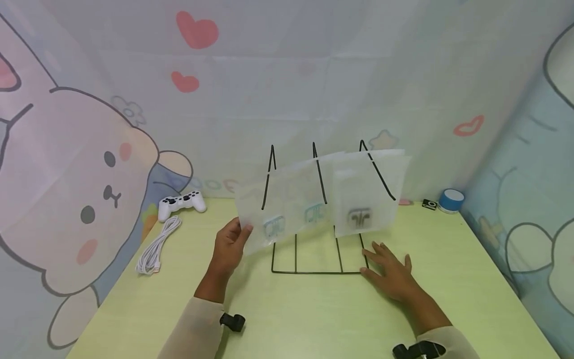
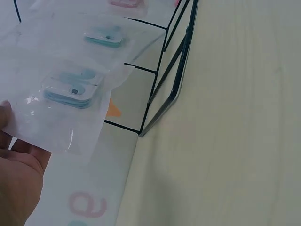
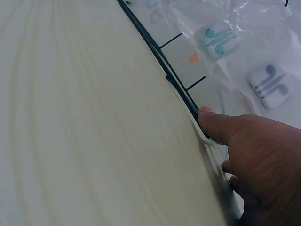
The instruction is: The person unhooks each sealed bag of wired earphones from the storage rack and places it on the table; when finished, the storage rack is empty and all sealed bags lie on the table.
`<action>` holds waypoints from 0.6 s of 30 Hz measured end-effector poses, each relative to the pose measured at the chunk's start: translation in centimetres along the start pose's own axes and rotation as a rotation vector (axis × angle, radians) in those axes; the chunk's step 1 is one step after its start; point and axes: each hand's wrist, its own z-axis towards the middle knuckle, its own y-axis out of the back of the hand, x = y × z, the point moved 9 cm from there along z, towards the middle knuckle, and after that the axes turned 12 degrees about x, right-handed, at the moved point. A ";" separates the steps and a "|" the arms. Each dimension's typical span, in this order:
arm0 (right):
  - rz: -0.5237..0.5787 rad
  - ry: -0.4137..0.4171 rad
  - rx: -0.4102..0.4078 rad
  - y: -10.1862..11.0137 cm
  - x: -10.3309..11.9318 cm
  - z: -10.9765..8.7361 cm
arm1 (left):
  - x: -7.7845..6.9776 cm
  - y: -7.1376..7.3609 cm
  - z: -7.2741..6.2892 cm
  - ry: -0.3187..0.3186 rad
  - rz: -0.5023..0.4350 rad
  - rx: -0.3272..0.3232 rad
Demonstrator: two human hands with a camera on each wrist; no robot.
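Note:
A black wire display rack [image 1: 314, 272] stands on the table, with frosted plastic bags hanging on its prongs. My left hand [image 1: 227, 249] pinches the outer left edge of the leftmost bag [image 1: 251, 209], thumb in front. Inside that bag is a small case of blue earphones [image 2: 73, 89]. Another case of blue earphones [image 1: 316, 213] shows in the middle bag, and dark earphones [image 1: 359, 218] lie in the right-hand bag [image 1: 376, 179]. With fingers spread, my right hand [image 1: 390, 274] rests at the rack's front right corner, its thumb [image 3: 214, 123] touching the wire.
At the back left lie a white game controller [image 1: 181, 203] and a coiled white cable [image 1: 157, 247]. A blue round container [image 1: 451, 200] and a small black device [image 1: 429, 204] are at the back right. A printed cloth [image 1: 287, 75] hangs behind the table.

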 end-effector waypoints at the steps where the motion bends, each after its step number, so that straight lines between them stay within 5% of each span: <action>1: 0.001 0.003 -0.003 0.0 0.0 0.0 | -0.1 0.0 0.0 0.003 -0.009 0.002; 18: -0.003 -0.001 -0.001 0.1 -0.1 -0.1 | -1.7 0.9 -1.3 0.098 0.086 -0.043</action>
